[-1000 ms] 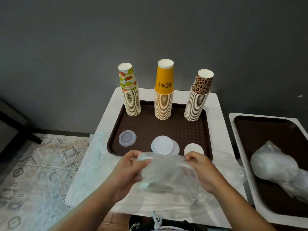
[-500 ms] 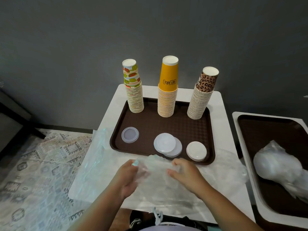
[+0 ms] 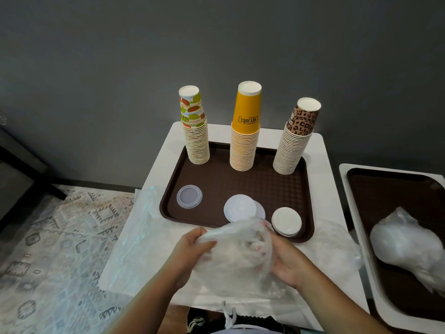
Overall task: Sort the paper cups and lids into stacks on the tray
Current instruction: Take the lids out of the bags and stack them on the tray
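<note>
On the brown tray (image 3: 265, 186) stand three cup stacks: fruit-print (image 3: 195, 136), yellow (image 3: 245, 136) and leopard-print (image 3: 295, 145). In front of them lie a clear lid (image 3: 189, 196), a small pile of white lids (image 3: 239, 207) and an off-white lid pile (image 3: 286, 221). My left hand (image 3: 190, 249) and my right hand (image 3: 286, 259) both grip a clear plastic bag (image 3: 238, 251) just in front of the tray. What the bag contains is blurred.
More crumpled clear plastic (image 3: 144, 225) lies on the white table (image 3: 325, 189) left and right of my hands. A second brown tray (image 3: 385, 201) at the right holds a filled plastic bag (image 3: 407, 242). A patterned rug (image 3: 60, 237) covers the floor on the left.
Both hands have shifted on the bag, lifting and spreading it; the bag now bulges higher between them, near the tray's front edge. The camera view moved slightly.
</note>
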Action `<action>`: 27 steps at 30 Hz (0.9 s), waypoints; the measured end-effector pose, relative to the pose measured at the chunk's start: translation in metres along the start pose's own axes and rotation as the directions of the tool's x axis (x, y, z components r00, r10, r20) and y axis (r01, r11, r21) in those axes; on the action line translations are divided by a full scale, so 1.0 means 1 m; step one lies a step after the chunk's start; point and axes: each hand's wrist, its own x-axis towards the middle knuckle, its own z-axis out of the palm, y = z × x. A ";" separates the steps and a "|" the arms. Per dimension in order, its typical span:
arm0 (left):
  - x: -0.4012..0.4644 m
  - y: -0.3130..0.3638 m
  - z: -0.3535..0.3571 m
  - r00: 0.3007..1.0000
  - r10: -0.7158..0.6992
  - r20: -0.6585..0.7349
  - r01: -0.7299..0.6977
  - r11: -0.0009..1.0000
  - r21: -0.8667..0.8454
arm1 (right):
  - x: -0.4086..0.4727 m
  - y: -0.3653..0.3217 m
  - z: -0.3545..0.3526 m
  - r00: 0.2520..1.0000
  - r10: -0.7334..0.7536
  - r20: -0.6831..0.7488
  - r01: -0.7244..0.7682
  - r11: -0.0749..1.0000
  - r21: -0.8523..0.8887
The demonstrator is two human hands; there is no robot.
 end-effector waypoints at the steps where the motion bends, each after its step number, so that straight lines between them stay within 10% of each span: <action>1: 0.000 0.002 0.001 1.000 -0.021 0.002 0.021 0.990 -0.136 | 0.000 0.003 0.001 0.998 -0.058 -0.005 0.058 0.994 -0.094; 5: 0.010 -0.002 -0.002 0.976 -0.211 0.059 0.210 0.822 -0.530 | 0.008 0.014 -0.005 0.953 -0.229 -0.199 0.100 0.857 -0.505; 10: 0.021 -0.014 -0.009 0.906 -0.383 0.180 0.407 0.672 -0.618 | 0.013 0.012 -0.016 0.977 0.119 -0.178 -0.114 0.993 0.035; 17: 0.032 -0.028 -0.010 0.926 -0.376 0.035 0.324 0.743 -0.586 | 0.027 0.017 -0.018 0.983 0.160 -0.092 -0.131 0.956 0.261; 21: 0.034 -0.033 -0.010 0.966 -0.222 -0.134 0.149 0.898 -0.414 | 0.033 0.025 -0.017 0.988 -0.056 -0.144 0.039 0.992 -0.123; 27: 0.035 -0.042 -0.005 0.962 0.136 -0.238 -0.096 0.980 0.173 | 0.037 0.041 -0.017 0.905 -0.347 -0.245 0.104 0.740 -0.664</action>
